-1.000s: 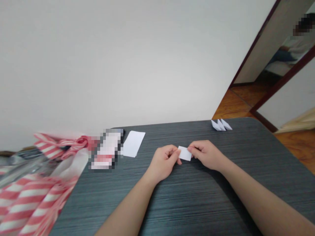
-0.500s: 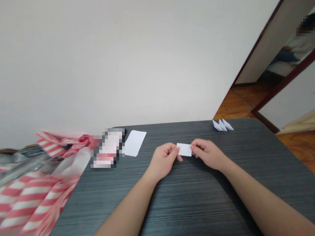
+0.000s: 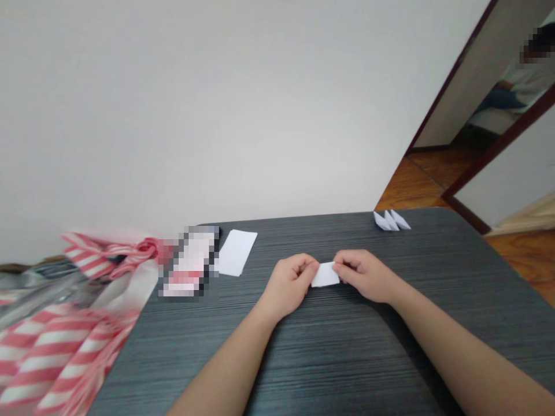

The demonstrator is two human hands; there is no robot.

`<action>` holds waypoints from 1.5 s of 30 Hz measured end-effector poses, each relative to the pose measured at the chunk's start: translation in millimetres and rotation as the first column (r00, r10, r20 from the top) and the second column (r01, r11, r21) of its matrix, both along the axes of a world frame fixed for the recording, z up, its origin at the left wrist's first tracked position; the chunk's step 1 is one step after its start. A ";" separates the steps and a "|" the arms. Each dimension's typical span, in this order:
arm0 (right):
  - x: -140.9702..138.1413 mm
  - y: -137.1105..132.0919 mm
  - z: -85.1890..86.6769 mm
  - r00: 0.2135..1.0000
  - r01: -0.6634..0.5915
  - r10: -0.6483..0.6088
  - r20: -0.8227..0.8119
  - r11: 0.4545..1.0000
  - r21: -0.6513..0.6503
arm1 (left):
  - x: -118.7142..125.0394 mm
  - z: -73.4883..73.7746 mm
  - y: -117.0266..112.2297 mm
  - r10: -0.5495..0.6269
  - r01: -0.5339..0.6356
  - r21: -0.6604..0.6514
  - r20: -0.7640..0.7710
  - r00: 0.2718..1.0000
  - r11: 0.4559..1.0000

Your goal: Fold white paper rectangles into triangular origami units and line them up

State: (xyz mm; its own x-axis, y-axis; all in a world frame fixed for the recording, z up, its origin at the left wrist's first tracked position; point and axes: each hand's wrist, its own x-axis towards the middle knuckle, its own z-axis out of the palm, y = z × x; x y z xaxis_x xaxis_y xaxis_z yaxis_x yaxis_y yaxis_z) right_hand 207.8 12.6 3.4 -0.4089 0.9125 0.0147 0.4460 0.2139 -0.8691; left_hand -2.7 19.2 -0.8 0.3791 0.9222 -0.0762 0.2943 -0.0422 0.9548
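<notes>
Left hand (image 3: pixel 291 284) and right hand (image 3: pixel 362 274): fingers (image 3: pixel 309 271) grasping a small white paper rectangle (image 3: pixel 325 275) at opposite ends. Folded paper (image 3: pixel 392 221) on surface (image 3: pixel 321 358) beyond.

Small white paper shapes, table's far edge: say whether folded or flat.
Folded: the small white paper shapes show pointed ends and angled facets.

A small piece of white paper (image 3: pixel 325 275) spans the gap between the left hand (image 3: pixel 289 286) and the right hand (image 3: pixel 363 275), with thumb and fingers pinching it at either side near its upper corners. It is plain white and four-sided, wider than it is deep, its face turned up and its lower edge toward the wearer, the left end slightly lower. It is over the dark, streaked tabletop (image 3: pixel 329 358); whether it touches that surface cannot be told.
</notes>
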 end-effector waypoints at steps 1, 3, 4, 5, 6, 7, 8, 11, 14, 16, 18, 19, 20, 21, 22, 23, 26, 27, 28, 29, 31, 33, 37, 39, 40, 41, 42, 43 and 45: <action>-0.8 -0.2 0.1 1.000 0.005 -0.005 0.006 1.000 0.001 | -0.4 -0.9 0.3 -0.004 0.004 0.017 -0.028 1.000 1.000; -2.1 -0.2 0.1 1.000 0.026 -0.026 0.013 1.000 0.005 | -0.9 -1.7 0.4 0.007 -0.004 0.043 -0.060 0.998 0.999; -2.5 0.0 0.1 0.999 0.037 -0.037 0.011 0.999 0.007 | -1.0 -1.7 0.3 0.016 -0.013 0.051 -0.065 0.998 0.999; -2.7 0.2 0.1 0.999 0.041 -0.041 0.006 0.999 0.005 | -1.0 -1.5 0.2 0.024 -0.021 0.056 -0.067 0.997 0.998; -2.7 0.4 0.0 0.999 0.043 -0.043 0.000 0.999 0.000 | -0.9 -1.2 0.1 0.030 -0.026 0.058 -0.065 0.997 0.998; -2.7 0.6 -0.1 0.999 0.043 -0.043 -0.005 0.999 -0.006 | -0.7 -0.9 -0.1 0.032 -0.028 0.057 -0.061 0.998 0.998; -2.7 0.7 -0.3 0.999 0.044 -0.044 -0.007 0.999 -0.013 | -0.5 -0.6 -0.3 0.028 -0.025 0.057 -0.055 0.998 0.998; -3.0 0.7 -1.2 0.999 0.049 -0.049 -0.003 0.999 0.010 | -0.4 0.1 -1.4 -0.003 0.008 0.081 -0.060 0.998 0.997; -3.4 0.2 -1.2 0.999 0.052 -0.050 -0.020 0.995 0.086 | -1.1 1.7 -2.9 -0.078 0.088 0.126 -0.084 0.993 0.988; -3.3 -0.1 0.0 0.998 0.052 -0.049 -0.029 0.992 0.118 | -1.5 3.3 -3.6 -0.138 0.150 0.134 -0.094 0.986 0.979; -3.2 -0.3 1.5 0.999 0.038 -0.036 -0.023 0.992 0.120 | -1.5 4.7 -3.8 -0.178 0.191 0.130 -0.105 0.978 0.973; -3.1 -0.3 1.9 0.999 0.028 -0.026 -0.018 0.993 0.115 | -1.5 5.2 -3.7 -0.187 0.200 0.128 -0.111 0.976 0.971; -3.1 -0.3 1.7 1.000 0.018 -0.017 -0.014 0.994 0.107 | -1.4 5.4 -3.4 -0.192 0.206 0.126 -0.113 0.975 0.970; -3.1 -0.2 0.8 1.000 0.014 -0.012 -0.013 0.995 0.097 | -1.3 5.3 -3.1 -0.193 0.207 0.124 -0.112 0.975 0.971; -3.1 -0.1 -0.9 1.000 0.016 -0.015 -0.018 0.996 0.087 | -1.2 5.0 -2.6 -0.188 0.200 0.121 -0.109 0.976 0.972; -3.2 -0.1 -3.5 0.999 0.022 -0.020 -0.032 0.997 0.068 | -1.2 4.3 -2.1 -0.172 0.183 0.118 -0.101 0.980 0.976; -3.4 -0.6 -14.2 0.981 0.029 -0.034 -0.191 0.999 -0.032 | -0.9 0.9 -0.6 -0.100 0.103 0.085 -0.033 0.994 0.991; -3.4 -1.2 -17.5 0.964 0.033 -0.046 -0.262 0.998 -0.052 | -0.7 -0.4 -0.1 -0.077 0.077 0.065 -0.004 0.997 0.995; -3.5 -1.8 -20.0 0.953 0.025 -0.042 -0.300 0.998 -0.063 | -0.4 -1.6 0.3 -0.057 0.056 0.043 0.019 0.998 0.998; -3.6 -2.6 -21.6 0.949 0.012 -0.031 -0.315 0.998 -0.062 | -0.2 -2.7 0.6 -0.040 0.040 0.020 0.036 0.999 0.999; -4.2 -3.9 -22.0 0.950 -0.028 0.012 -0.312 0.999 -0.046 | 0.3 -4.0 0.9 -0.015 0.016 -0.019 0.052 0.999 1.000; -5.3 -4.7 -19.6 0.952 -0.069 0.065 -0.299 0.998 -0.002 | 0.5 -4.1 1.0 0.000 0.002 -0.042 0.062 0.998 0.999; -7.3 -4.1 -13.6 0.960 -0.108 0.128 -0.250 0.990 0.094 | 0.1 -1.8 0.7 -0.014 0.016 -0.041 0.064 0.998 0.999; -7.3 -3.5 -11.3 0.969 -0.113 0.134 -0.207 0.987 0.111 | -0.1 -0.1 0.7 -0.033 0.035 -0.030 0.050 0.998 0.999; -6.9 -3.3 -10.3 0.973 -0.116 0.136 -0.184 0.986 0.118 | -0.2 0.7 0.8 -0.042 0.043 -0.025 0.041 0.998 0.999; -6.5 -3.1 -9.3 0.977 -0.118 0.138 -0.164 0.985 0.124 | -0.2 1.5 0.9 -0.049 0.050 -0.020 0.031 0.998 0.999; -6.0 -3.0 -8.3 0.979 -0.123 0.142 -0.146 0.984 0.131 | -0.2 2.1 1.1 -0.054 0.055 -0.015 0.023 0.998 0.998; -5.5 -2.9 -7.5 0.981 -0.128 0.146 -0.130 0.982 0.141 | -0.2 2.6 1.3 -0.058 0.058 -0.010 0.016 0.998 0.998; -5.0 -2.5 -5.9 0.983 -0.135 0.154 -0.099 0.975 0.176 | -0.2 3.1 1.4 -0.063 0.063 -0.003 0.004 0.998 0.998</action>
State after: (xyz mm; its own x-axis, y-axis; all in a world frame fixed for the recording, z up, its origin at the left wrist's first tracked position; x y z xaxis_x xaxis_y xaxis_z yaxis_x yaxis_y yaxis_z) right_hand 202.8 10.0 -2.5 -0.5234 0.8244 0.2155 0.3025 0.4162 -0.8575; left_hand -2.9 20.6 2.3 0.4365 0.8964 -0.0771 0.2873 -0.0576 0.9561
